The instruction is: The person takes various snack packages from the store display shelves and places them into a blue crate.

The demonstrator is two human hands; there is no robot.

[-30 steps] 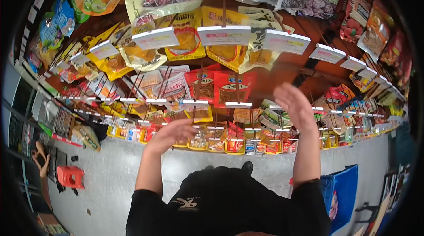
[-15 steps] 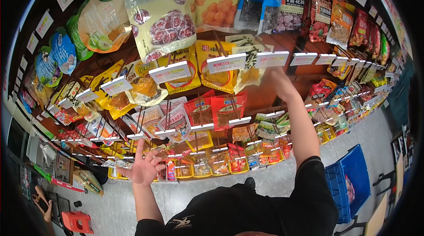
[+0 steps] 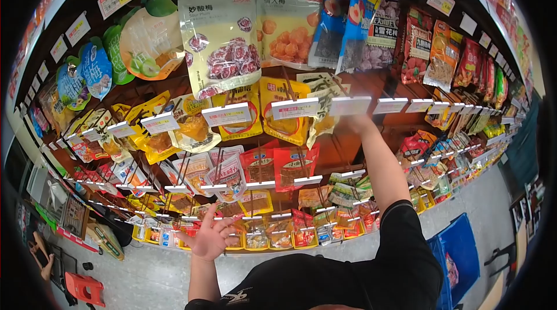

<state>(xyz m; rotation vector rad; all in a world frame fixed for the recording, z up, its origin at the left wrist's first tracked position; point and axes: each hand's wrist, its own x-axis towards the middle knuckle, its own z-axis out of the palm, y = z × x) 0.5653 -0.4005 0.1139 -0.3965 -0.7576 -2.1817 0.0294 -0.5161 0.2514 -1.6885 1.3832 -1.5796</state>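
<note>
My right hand [image 3: 351,125] reaches up to the rack, just below and behind a white price tag [image 3: 350,105]. Its fingers are blurred and partly hidden by that tag. Immediately to its left hangs a cream snack bag [image 3: 322,107], turned at an angle; whether the fingers touch it I cannot make out. A yellow snack bag [image 3: 284,127] hangs beside the cream one. Lower down, my left hand [image 3: 212,241] holds nothing, palm up with fingers spread, in front of the bottom rows of the display.
Large sour plum bags [image 3: 220,37] hang in the row above. Red bags [image 3: 295,165] hang below on hooks with protruding tags. Yellow bins [image 3: 280,241] line the bottom. A blue crate [image 3: 464,252] stands on the floor at right, a red stool [image 3: 85,288] at lower left.
The view has tilted, so the shelves sit lower in the picture. The cream bag has turned and looks narrower. My left hand has shifted rightward and stays spread; my right hand stays by the tag.
</note>
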